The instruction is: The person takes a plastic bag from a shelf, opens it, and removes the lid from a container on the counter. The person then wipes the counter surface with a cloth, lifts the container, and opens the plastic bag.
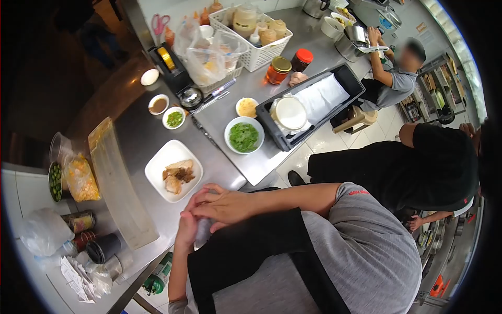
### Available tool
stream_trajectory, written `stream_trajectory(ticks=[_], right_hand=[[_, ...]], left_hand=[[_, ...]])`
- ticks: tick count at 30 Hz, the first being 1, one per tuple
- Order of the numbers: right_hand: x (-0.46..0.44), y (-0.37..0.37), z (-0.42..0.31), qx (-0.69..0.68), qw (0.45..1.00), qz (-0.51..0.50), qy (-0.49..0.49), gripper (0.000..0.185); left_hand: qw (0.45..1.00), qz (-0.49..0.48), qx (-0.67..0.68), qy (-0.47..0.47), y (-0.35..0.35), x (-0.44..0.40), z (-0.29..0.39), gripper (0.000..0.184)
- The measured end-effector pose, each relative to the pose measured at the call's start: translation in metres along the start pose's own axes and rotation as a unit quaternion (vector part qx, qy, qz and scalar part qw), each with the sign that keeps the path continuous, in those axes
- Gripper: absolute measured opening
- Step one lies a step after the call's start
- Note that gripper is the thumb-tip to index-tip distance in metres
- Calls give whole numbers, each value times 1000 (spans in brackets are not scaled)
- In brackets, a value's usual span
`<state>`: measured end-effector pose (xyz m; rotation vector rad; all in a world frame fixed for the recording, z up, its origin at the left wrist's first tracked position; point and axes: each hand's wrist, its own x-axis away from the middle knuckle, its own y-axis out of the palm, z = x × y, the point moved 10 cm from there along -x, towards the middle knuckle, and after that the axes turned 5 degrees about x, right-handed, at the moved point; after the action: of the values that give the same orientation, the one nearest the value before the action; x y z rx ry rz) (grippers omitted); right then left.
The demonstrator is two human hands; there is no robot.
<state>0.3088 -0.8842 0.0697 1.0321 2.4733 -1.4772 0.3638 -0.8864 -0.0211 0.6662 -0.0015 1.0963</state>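
My left hand (186, 225) and my right hand (226, 205) meet at the near edge of the steel counter, in front of my black apron. The right fingers are bent over the left fingertips. Beneath them shows a pale, see-through patch, perhaps plastic; what the fingers close on is hidden. Just beyond the hands stands a white square dish (157, 166) holding browned meat pieces (179, 175) with dark shreds on top. Farther off are a bowl of chopped greens (243, 137), a small cup of green slices (173, 118), a cup of brown sauce (158, 104) and a cup of yellowish bits (247, 108).
A dark bin (354, 86) with a white-lidded tub (291, 113) stands right of the bowls. Behind are jars (277, 70), a bottle basket (256, 56) and a tape dispenser (170, 68). A long clear cover (117, 183) lies left. Two people (392, 167) (389, 78) work at right.
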Motion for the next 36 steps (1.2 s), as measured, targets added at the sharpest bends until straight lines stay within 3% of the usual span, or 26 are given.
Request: stream_trajectory(ticks=[1, 3, 6, 7, 8, 10, 11, 12, 14, 16, 17, 19, 22, 24, 26, 27, 29, 30, 32, 33, 36], right_hand=[[9, 0, 5, 17, 1000, -22, -10, 59], [26, -14, 16, 32, 998, -16, -43, 56], [54, -72, 28, 78, 991, 9, -110, 46], [62, -106, 45, 89, 993, 18, -71, 42], [72, -142, 66, 99, 994, 28, -32, 38], [101, -187, 155, 203, 958, -108, 173, 30], [121, -249, 176, 283, 944, 28, 166, 24], [145, -288, 214, 299, 930, 85, 195, 19], [178, -322, 299, 252, 899, -22, 357, 20], [203, -323, 358, 260, 851, -147, 433, 19], [205, -323, 375, 259, 853, -148, 428, 19], [210, -299, 404, 260, 834, -257, 414, 18], [198, -298, 395, 281, 837, -257, 394, 19], [206, -307, 397, 271, 861, -243, 355, 16], [199, -343, 361, 142, 932, -147, 298, 15], [207, -356, 359, 142, 932, -146, 299, 15], [212, -405, 339, 84, 972, 14, 219, 10], [218, -419, 337, 86, 972, 12, 218, 10], [249, -445, 365, -117, 912, 87, 384, 11], [252, -452, 370, -115, 913, 84, 382, 11], [269, -496, 403, -278, 844, 260, 377, 12]], left_hand=[[999, -14, -39, -12, -3, -3, -5, 95], [995, -49, -83, -26, 12, -13, -10, 90], [981, 19, -191, 8, 22, -30, -8, 79], [976, 18, -212, 40, 36, -41, 3, 55], [975, 23, -217, 39, 42, -48, 0, 55], [973, 181, -140, 24, 12, -50, -18, 45], [953, 250, -167, 30, 3, -49, -23, 41], [951, 256, -169, 28, 5, -53, -33, 41], [888, 398, -219, 68, -9, -41, -35, 42], [882, 414, -201, 103, -11, -40, -34, 43], [876, 427, -200, 103, -11, -39, -34, 43], [867, 444, -197, 112, -13, -36, -35, 42], [858, 468, -170, 123, -14, -34, -35, 42], [855, 474, -167, 127, -18, -33, -37, 42], [861, 474, -142, 119, -19, -35, -39, 43], [860, 474, -147, 120, -16, -37, -36, 43], [859, 474, -149, 122, -19, -37, -35, 43], [858, 476, -150, 124, -20, -37, -36, 44], [856, 475, -168, 118, -11, -38, -32, 44], [855, 477, -164, 124, -12, -38, -32, 44], [853, 484, -146, 132, -22, -35, -36, 43]])
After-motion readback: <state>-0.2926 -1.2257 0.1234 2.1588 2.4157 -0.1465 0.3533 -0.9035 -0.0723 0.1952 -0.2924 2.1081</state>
